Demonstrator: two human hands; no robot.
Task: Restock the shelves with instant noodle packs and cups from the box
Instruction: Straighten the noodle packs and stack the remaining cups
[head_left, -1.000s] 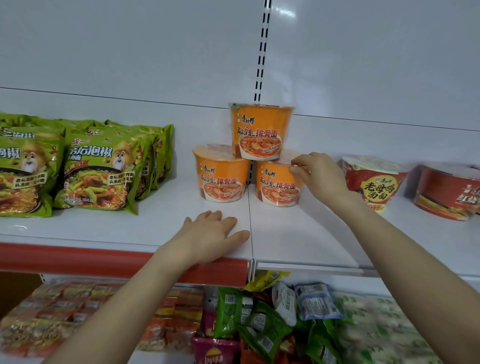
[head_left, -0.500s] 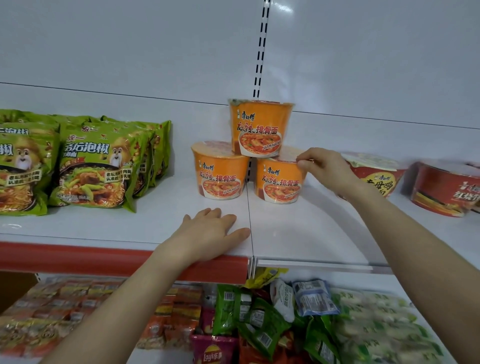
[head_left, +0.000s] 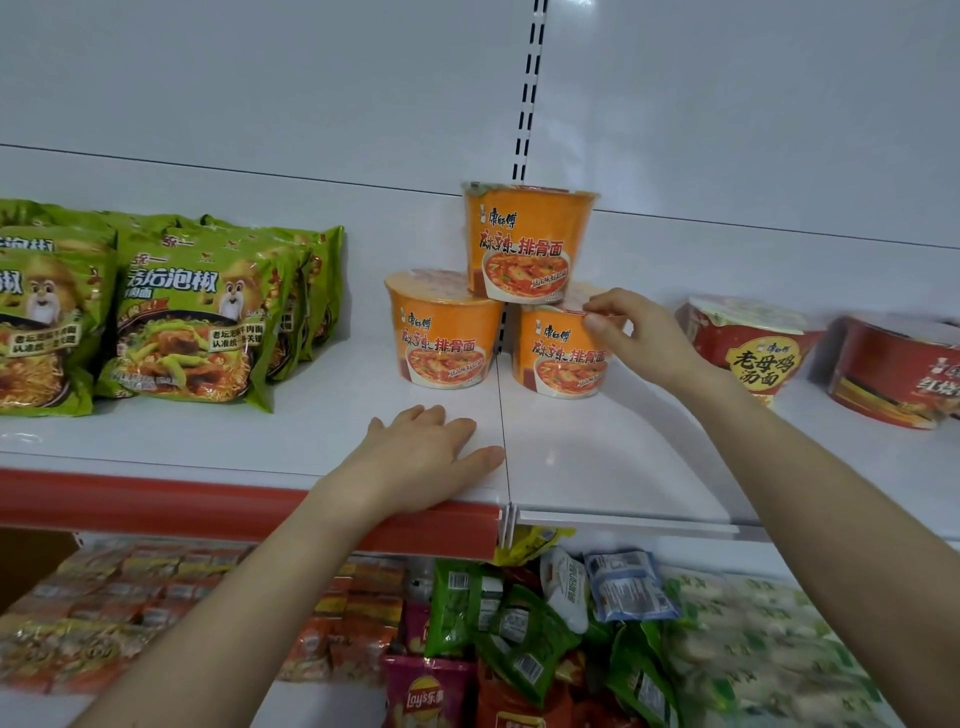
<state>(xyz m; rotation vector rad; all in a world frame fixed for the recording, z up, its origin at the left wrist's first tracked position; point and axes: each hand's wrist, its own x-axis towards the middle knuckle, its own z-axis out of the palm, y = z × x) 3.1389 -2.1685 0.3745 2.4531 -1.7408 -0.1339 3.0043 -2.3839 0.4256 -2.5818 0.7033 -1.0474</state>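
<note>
Here the right hand (head_left: 641, 338) pinches the lower-right cup (head_left: 556, 358) at its rim, left hand (head_left: 423, 462) flat on the shelf (head_left: 311, 431).

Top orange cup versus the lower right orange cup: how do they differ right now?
The top cup rests across the lids of the lower left cup and lower right cup; the lower right cup stands on the shelf. The right hand pinches the lower right cup's rim; no hand touches the top cup. Both are upright, with the same orange label facing out.
</note>
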